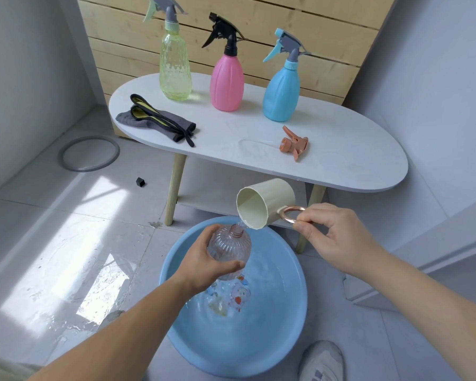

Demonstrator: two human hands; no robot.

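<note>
The curled left hand (204, 262) hides the base of the clear ribbed bottle (231, 243), held over the blue basin (286, 334). At its two o'clock, the right hand (333, 237) pinches the handle of the tilted cream mug (270, 199).

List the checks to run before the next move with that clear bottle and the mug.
1. Left hand grips the clear bottle round its body: ok.
2. Bottle neck uncapped, right under the lip of the mug: ok.
3. Right hand pinches the mug's ring handle, mug tipped toward the neck: ok.
4. Bottle held over the blue basin, so spills should land there: ok.
5. Fill level in the bottle: cannot tell.
6. Orange spray head lies alone on the white table, free to pick up: ok.
</note>
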